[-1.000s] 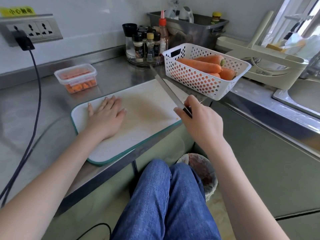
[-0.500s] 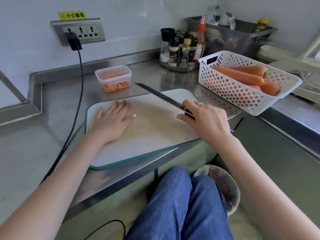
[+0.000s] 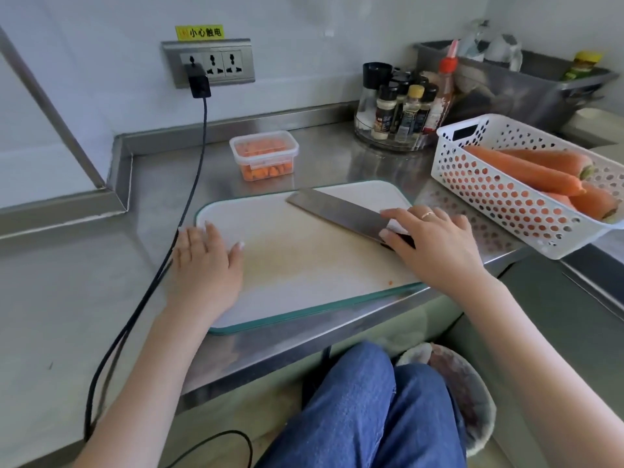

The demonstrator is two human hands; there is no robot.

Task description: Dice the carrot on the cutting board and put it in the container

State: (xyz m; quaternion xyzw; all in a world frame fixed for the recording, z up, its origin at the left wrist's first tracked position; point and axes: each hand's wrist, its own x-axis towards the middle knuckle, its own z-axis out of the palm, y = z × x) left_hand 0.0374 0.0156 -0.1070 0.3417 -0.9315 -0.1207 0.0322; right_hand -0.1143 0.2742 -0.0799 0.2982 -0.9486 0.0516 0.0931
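1. Cutting board (image 3: 304, 265) lies on steel table (image 3: 84, 282); no whole carrot on it.
2. Left hand (image 3: 206, 261) flat on board's left edge, fingers straight.
3. Right hand (image 3: 435, 244) rests over handle of knife (image 3: 337, 211); blade lies flat on board.
4. Lidded container (image 3: 264, 155) of diced carrot behind board.
5. White basket (image 3: 513, 197) with whole carrots (image 3: 526, 170) at right.

Single head-worn view, angled forward and down, close over the cutting board (image 3: 304, 265) on the counter (image 3: 84, 282).
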